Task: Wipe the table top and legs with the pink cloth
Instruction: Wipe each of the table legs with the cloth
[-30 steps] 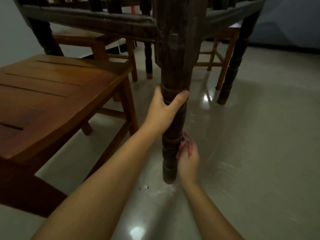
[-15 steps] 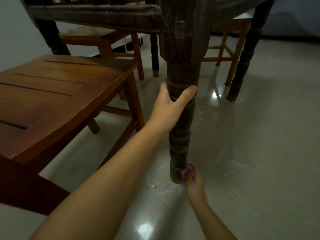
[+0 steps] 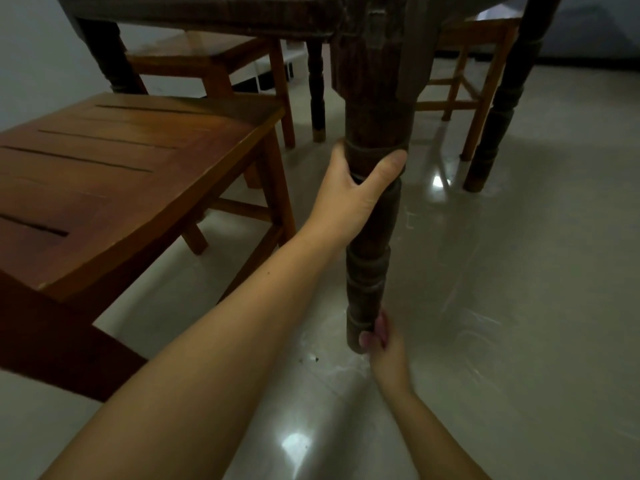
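Glossy floor [image 3: 519, 306] underfoot; left hand [image 3: 349, 195] grips the table leg [image 3: 369, 271], right hand [image 3: 381, 344] pinches the pink cloth [image 3: 380, 327] at its foot; other legs seemingly remain

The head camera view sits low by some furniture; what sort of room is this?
Probably a home dining area. A dark turned table leg stands on a glossy tiled floor, with wooden chairs drawn up around the table. The left hand grips the leg; the right hand works at its foot.
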### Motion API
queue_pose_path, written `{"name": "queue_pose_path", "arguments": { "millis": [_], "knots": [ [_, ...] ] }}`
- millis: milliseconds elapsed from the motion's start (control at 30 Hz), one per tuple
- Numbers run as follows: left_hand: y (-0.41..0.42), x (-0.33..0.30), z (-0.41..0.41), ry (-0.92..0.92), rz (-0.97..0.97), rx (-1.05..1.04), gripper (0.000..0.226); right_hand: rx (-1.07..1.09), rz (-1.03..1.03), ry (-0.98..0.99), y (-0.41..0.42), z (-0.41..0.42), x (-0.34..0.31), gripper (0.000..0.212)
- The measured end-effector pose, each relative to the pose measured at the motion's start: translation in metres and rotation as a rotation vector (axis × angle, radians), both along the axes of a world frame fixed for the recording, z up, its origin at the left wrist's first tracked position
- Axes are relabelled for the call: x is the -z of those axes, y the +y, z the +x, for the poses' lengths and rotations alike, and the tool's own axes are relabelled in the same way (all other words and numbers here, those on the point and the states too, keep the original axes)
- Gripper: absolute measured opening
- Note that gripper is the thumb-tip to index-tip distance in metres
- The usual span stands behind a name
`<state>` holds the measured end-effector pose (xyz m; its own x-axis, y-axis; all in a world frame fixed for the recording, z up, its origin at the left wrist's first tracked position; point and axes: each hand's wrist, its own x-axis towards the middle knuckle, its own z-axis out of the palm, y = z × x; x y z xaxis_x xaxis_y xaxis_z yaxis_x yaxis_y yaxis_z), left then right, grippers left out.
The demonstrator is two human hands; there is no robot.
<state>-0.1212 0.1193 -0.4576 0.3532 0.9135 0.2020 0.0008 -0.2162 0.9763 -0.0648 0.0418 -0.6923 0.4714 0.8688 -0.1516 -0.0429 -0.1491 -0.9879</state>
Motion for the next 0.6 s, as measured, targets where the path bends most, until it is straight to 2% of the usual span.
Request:
{"name": "queue_pose_path", "arguments": {
  "millis": [67,133,233,333,400,500,533,567,600],
  "knots": [
    [0.0,0.001,-0.001,-0.007,-0.003,0.016,0.044,0.059,0.147,-0.024,0.002,-0.002,-0.034,0.051],
    [0.001,0.0,-0.002,-0.013,-0.005,0.021,0.048,0.107,0.44,-0.182,0.003,-0.007,-0.082,0.05],
    [0.002,-0.003,-0.004,0.002,-0.024,0.047,0.05,-0.053,0.754,-0.742,0.007,-0.004,-0.111,0.052],
    [0.004,-0.006,-0.008,0.035,-0.052,0.09,0.044,-0.299,0.882,-1.381,0.026,0.022,-0.096,0.043],
    [0.005,-0.008,-0.01,0.058,-0.056,0.108,0.046,-0.367,0.811,-1.722,0.038,0.034,-0.082,0.034],
    [0.004,-0.008,-0.009,0.061,-0.051,0.096,0.046,-0.53,0.598,-2.054,0.046,0.035,-0.043,0.031],
    [0.003,-0.008,-0.008,0.054,-0.052,0.091,0.046,-0.592,0.473,-2.179,0.043,0.034,-0.021,0.026],
    [0.003,-0.007,-0.007,0.048,-0.051,0.087,0.046,-0.73,0.244,-2.22,0.038,0.029,-0.002,0.022],
    [0.004,-0.006,-0.006,0.045,-0.049,0.083,0.047,-0.851,0.046,-2.181,0.038,0.026,0.025,0.021]
  ]
}}
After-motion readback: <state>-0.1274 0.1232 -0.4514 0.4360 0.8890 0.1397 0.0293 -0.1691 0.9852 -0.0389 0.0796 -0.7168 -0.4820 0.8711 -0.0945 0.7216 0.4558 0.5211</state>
